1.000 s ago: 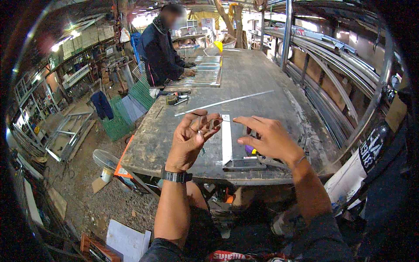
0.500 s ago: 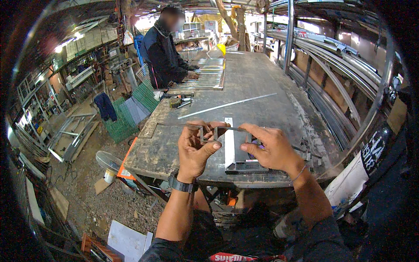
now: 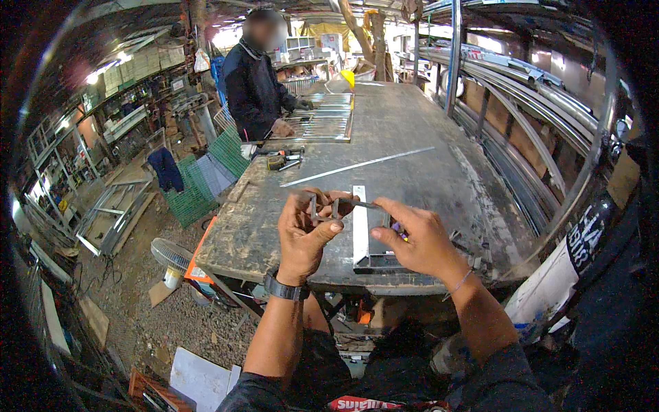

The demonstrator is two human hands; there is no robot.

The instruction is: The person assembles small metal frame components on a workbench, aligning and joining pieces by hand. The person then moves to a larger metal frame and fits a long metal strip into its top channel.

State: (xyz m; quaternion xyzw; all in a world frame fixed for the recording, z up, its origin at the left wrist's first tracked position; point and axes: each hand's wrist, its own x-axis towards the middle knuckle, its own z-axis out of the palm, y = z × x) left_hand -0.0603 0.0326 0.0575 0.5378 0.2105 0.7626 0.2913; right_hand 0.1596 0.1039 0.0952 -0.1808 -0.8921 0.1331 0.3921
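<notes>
My left hand (image 3: 305,237) pinches a small bent metal bracket (image 3: 322,208) between thumb and fingers, raised above the front edge of the grey workbench (image 3: 412,137). My right hand (image 3: 420,242) grips a thin metal tool (image 3: 364,204) with a purple handle end. The tool's tip meets the bracket. Below both hands an L-shaped aluminium frame corner (image 3: 360,237) lies flat on the bench. A dark watch sits on my left wrist.
A person in a dark jacket (image 3: 252,82) works at the bench's far left on a slatted aluminium frame (image 3: 328,118). A long metal strip (image 3: 357,165) and hand tools (image 3: 283,161) lie mid-bench. Aluminium profiles (image 3: 528,130) run along the right. Green crates (image 3: 199,189) and a fan (image 3: 171,255) stand on the floor.
My hands have come together: the right hand, spread over the frame corner a second ago, now holds the tool against the bracket in my left hand. Both hands sit slightly lower.
</notes>
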